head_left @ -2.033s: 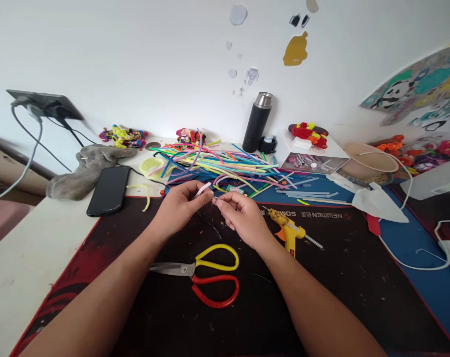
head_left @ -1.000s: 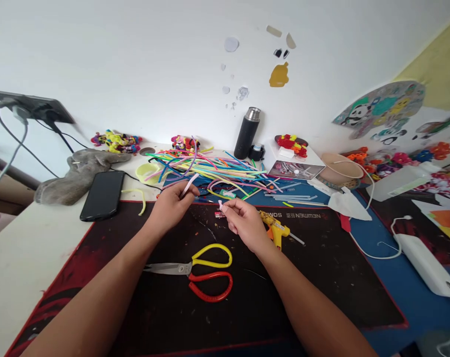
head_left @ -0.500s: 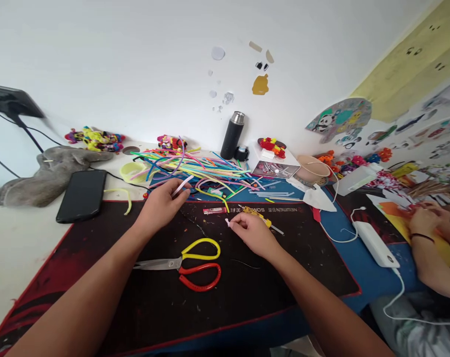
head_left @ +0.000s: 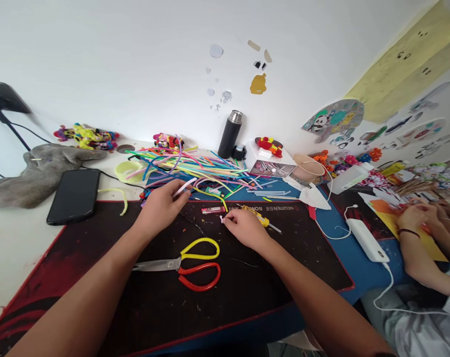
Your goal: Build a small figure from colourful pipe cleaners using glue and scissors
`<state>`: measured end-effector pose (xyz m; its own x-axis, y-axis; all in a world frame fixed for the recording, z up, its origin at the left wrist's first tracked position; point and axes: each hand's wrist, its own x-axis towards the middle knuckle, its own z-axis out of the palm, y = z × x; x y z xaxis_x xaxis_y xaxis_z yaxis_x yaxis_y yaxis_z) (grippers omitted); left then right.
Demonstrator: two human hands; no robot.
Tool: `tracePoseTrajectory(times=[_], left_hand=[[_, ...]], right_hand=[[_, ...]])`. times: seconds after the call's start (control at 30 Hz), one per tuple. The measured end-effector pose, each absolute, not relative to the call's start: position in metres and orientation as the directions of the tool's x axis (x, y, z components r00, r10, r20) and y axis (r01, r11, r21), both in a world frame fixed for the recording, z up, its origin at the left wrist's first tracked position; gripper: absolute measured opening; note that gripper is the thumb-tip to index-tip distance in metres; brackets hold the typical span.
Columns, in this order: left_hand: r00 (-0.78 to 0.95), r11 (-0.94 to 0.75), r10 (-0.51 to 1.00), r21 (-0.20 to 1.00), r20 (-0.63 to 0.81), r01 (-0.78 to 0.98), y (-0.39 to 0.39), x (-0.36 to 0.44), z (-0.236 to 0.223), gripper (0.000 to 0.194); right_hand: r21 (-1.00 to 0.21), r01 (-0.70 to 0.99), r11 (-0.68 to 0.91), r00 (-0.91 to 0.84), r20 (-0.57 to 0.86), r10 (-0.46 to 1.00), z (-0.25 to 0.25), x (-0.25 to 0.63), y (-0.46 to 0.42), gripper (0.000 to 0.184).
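Pale pipe-cleaner strip (head_left: 185, 186), one in number, slanted up from the left hand (head_left: 161, 207), above the far edge of the black desk mat (head_left: 254, 292). That hand's thumb and fingers were pressed together around it, one end sticking out past them. Just inside the same edge, the right hand (head_left: 247, 228) held one small pale-pink piece (head_left: 222, 219) between tightly pinched fingertips; its exact shape was too small to tell. The two hands were apart. One pair of yellow-and-red-handled scissors (head_left: 172, 265) lay between the forearms, well in from the mat's front edge. One red lighter (head_left: 212, 210) and one yellow glue gun (head_left: 262, 219) lay along the far edge, the gun partly hidden by the right hand. Beyond that edge spread one heap of coloured pipe cleaners (head_left: 195, 167), too tangled to count, with one black thermos (head_left: 230, 136) standing behind it near the back edge of the worktop (head_left: 13, 253). One phone (head_left: 73, 197) lay by the mat's far left corner.
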<state>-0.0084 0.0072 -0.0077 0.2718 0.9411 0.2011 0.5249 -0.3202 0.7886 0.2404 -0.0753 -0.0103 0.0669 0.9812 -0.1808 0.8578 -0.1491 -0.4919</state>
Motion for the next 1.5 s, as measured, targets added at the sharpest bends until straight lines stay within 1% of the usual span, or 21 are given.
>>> tracePoseTrajectory(times=[0.1,0.23,0.33,0.4,0.5,0.57,0.63,0.73,0.8,0.9,0.97,1.03,1.13,1.23,1.37,1.43,1.5], left_hand=[[0.274,-0.317,0.942,0.787,0.195,0.529,0.007,-0.008,-0.008,0.037],[0.278,-0.322,0.94,0.791,0.199,0.52,0.008,-0.009,-0.007,0.037],[0.284,-0.287,0.945,0.824,0.16,0.488,0.01,-0.011,-0.008,0.037],[0.292,-0.257,0.947,0.868,0.137,0.426,0.013,-0.012,-0.011,0.04],[0.301,-0.243,0.941,0.929,0.156,0.279,0.016,-0.013,-0.015,0.042],[0.31,-0.188,0.941,0.971,0.135,0.147,0.016,-0.014,-0.014,0.046],[0.352,-0.052,0.935,0.999,0.048,0.0,0.014,-0.016,-0.009,0.047],[0.444,0.182,0.892,0.968,-0.087,-0.175,0.007,-0.016,0.006,0.042],[0.445,0.243,0.888,0.938,-0.114,-0.246,0.002,-0.012,0.015,0.042],[0.524,0.329,0.838,0.907,-0.153,-0.261,-0.004,-0.003,0.018,0.043],[0.591,0.373,0.795,0.88,-0.14,-0.294,-0.007,0.003,0.012,0.043],[0.619,0.38,0.775,0.875,-0.125,-0.3,-0.01,0.008,0.003,0.044],[0.643,0.367,0.753,0.9,-0.139,-0.234,-0.013,0.012,-0.008,0.051],[0.683,0.362,0.715,0.916,-0.152,-0.175,-0.017,0.015,-0.014,0.055],[0.727,0.377,0.671,0.912,-0.148,-0.163,-0.02,0.017,-0.015,0.053],[0.718,0.371,0.682,0.912,-0.14,-0.175,-0.019,0.017,-0.015,0.051],[0.671,0.348,0.73,0.915,-0.129,-0.204,-0.015,0.014,-0.014,0.047]], right_hand=[[-0.44,0.887,-0.142,0.061,-0.192,0.98,-0.008,0.238,-0.075,0.021],[-0.38,0.92,-0.101,0.041,-0.164,0.986,-0.002,0.236,-0.077,0.023],[-0.382,0.918,-0.11,0.061,-0.139,0.988,0.004,0.236,-0.081,0.023],[-0.438,0.893,-0.106,0.072,-0.092,0.993,0.007,0.238,-0.085,0.022],[-0.585,0.81,-0.04,0.048,-0.002,0.999,0.005,0.244,-0.09,0.023],[-0.685,0.729,-0.009,0.042,0.031,0.999,0.0,0.246,-0.091,0.025],[-0.776,0.63,-0.019,0.054,0.02,0.998,-0.006,0.245,-0.091,0.027],[-0.882,0.465,-0.069,0.059,-0.047,0.997,-0.01,0.237,-0.089,0.029],[-0.927,0.367,-0.081,0.022,-0.078,0.997,-0.011,0.229,-0.088,0.029],[-0.964,0.255,-0.071,-0.051,-0.087,0.995,-0.013,0.215,-0.085,0.033],[-0.979,0.197,-0.061,-0.085,-0.079,0.993,-0.014,0.207,-0.082,0.036],[-0.989,0.135,-0.052,-0.109,-0.067,0.992,-0.014,0.199,-0.079,0.039],[-0.997,0.053,-0.053,-0.133,-0.06,0.989,-0.012,0.188,-0.076,0.042],[-0.998,0.041,-0.056,-0.11,-0.06,0.992,-0.01,0.183,-0.077,0.042],[-0.997,0.06,-0.057,-0.084,-0.062,0.995,-0.011,0.184,-0.083,0.038],[-0.996,0.056,-0.069,-0.09,-0.074,0.993,-0.011,0.186,-0.086,0.035],[-0.994,0.056,-0.094,-0.102,-0.099,0.99,-0.01,0.187,-0.091,0.033]])
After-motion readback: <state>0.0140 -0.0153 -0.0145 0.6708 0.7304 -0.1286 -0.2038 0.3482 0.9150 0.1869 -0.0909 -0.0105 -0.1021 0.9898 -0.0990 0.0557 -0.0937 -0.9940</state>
